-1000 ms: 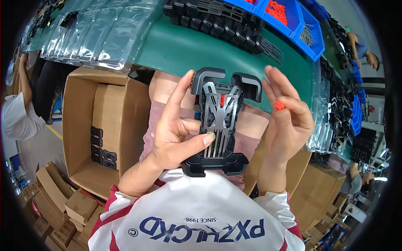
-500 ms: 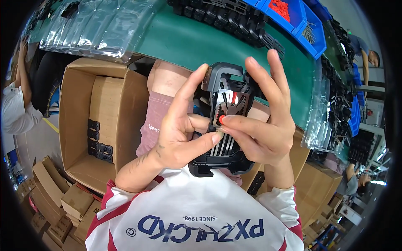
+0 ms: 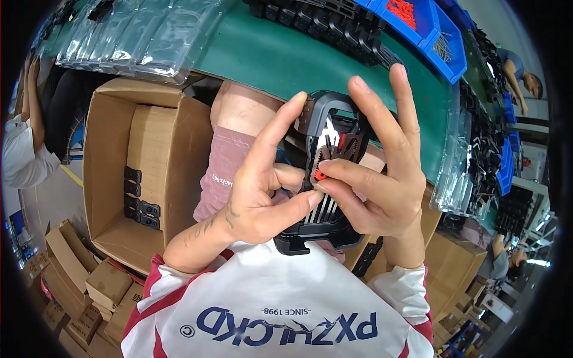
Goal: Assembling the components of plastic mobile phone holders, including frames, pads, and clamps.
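In front of my chest I hold a black clamp-shaped device, like a phone holder [image 3: 316, 230], its open inside facing up. Inside it lie a shiny metal plate, dark toothed strips and pale ribs. My left hand [image 3: 253, 194] grips its left side, index finger up at the top jaw and thumb near the middle. A small red gear [image 3: 320, 175] sits at the toothed strips. My right hand [image 3: 385, 185] has thumb and index finger closed on this gear, with the other visible fingers raised. Those fingertips partly hide the gear and the right side of the device.
A green worktop [image 3: 268, 62] carries a row of black parts [image 3: 328, 27] and clear plastic trays [image 3: 134, 45]. Blue bins [image 3: 425, 45] hold red pieces and thin metal pins. On my left stands an open cardboard box [image 3: 107, 191] with black parts inside. Other people sit at both sides.
The device has shifted slightly right and tilted, its top jaw turning. Both hands have moved a little with it. The right fingers stay at the red gear.
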`<state>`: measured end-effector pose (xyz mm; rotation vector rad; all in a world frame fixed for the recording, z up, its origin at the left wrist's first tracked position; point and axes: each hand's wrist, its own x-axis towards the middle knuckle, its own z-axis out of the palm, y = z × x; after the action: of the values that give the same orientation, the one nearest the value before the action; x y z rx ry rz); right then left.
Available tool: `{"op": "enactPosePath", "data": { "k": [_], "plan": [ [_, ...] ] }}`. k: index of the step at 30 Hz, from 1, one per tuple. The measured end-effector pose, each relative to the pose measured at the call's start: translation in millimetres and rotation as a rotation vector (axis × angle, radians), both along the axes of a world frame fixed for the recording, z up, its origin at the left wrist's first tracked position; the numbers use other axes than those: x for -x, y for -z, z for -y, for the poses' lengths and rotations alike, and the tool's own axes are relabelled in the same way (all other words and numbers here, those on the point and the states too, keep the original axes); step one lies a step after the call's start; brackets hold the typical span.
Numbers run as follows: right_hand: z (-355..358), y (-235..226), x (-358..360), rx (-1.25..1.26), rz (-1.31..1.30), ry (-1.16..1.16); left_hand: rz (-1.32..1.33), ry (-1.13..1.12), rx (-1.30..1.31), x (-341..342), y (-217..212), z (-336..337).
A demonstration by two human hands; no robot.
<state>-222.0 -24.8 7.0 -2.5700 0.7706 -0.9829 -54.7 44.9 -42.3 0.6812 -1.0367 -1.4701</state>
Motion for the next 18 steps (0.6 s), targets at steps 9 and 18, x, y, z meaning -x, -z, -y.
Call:
{"op": "enactPosePath", "data": {
  "k": [9, 18],
  "plan": [
    [1.0, 1.3, -2.1, 0.067, -0.010, -0.015, 0.002, 0.018, 0.007, -0.1, -3.0, -0.3],
    [-0.3, -3.4, -2.7, 0.097, -0.038, 0.003, 0.028, -0.033, 0.099, 2.7, 5.0, -0.5]
  ]
}}
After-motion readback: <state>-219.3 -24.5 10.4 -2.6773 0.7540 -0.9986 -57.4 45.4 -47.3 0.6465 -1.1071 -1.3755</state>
